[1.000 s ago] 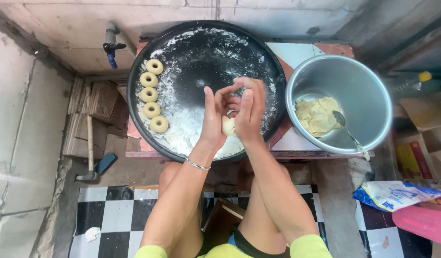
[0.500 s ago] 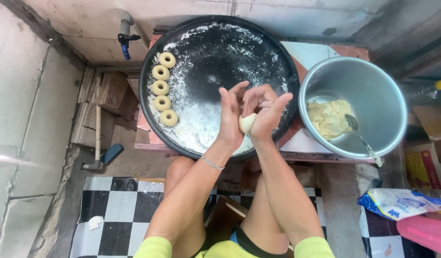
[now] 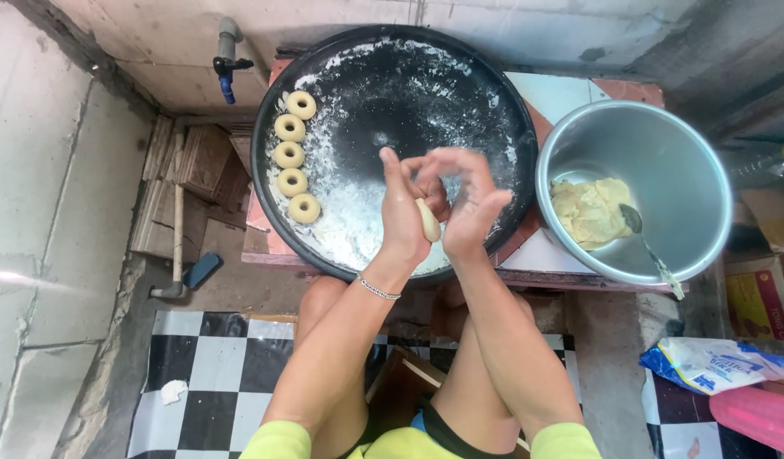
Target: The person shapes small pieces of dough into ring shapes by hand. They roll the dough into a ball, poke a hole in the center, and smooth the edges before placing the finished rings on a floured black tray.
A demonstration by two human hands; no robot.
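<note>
A: Hands, centre frame?
B: Left hand (image 3: 402, 214) and right hand (image 3: 467, 204) pressed palm to palm around a pale lump of raw dough (image 3: 428, 223), fingers loosely spread, above the lower right rim of the round black floured tray (image 3: 494, 110).

A: On the tray?
B: Five pale dough rings (image 3: 292, 155), a column along its left edge.

A: Right of frame?
B: Round steel bowl (image 3: 664, 153) on the bench (image 3: 570, 89), just beside the tray; yellowish dough mass (image 3: 589, 211) and metal spoon (image 3: 649, 248) inside.

A: Upper left?
B: Blue-handled wall tap (image 3: 227, 64).
</note>
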